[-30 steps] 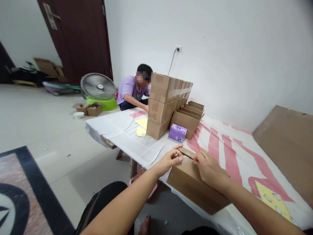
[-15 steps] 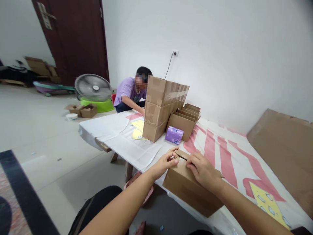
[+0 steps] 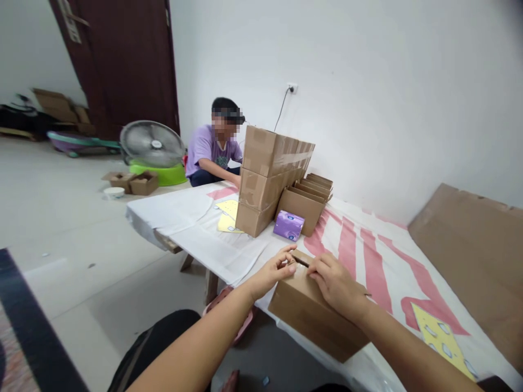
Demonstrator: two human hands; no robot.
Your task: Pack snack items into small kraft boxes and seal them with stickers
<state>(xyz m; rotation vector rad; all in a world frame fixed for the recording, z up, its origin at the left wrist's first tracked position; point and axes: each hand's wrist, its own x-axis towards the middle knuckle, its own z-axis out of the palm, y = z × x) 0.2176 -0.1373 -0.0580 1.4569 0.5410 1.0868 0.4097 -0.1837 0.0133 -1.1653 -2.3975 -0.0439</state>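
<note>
A brown cardboard box [image 3: 312,321] sits at the near edge of the cloth-covered table, its top flaps nearly together with a dark gap between them. At the left end of that gap, the curled fingers of my left hand [image 3: 274,275] grip the flap edge. My right hand [image 3: 337,284] lies over the top, its bent fingers closed on the flap edge along the gap. Both fingertips are partly hidden against the cardboard. Just beyond the box lies a purple pack [image 3: 288,225], apart from both hands.
Taped boxes [image 3: 257,188] are stacked beyond my hands, with several open boxes [image 3: 304,209] beside them. Across the table [image 3: 192,218] sits a person [image 3: 210,149] in a purple shirt. A large cardboard sheet [image 3: 469,256] leans at right. A fan [image 3: 153,144] stands on the floor.
Both hands stay on the box flaps, and the gap between the flaps looks slightly wider. The person across the table has raised their head and leaned left. My view has shifted slightly.
</note>
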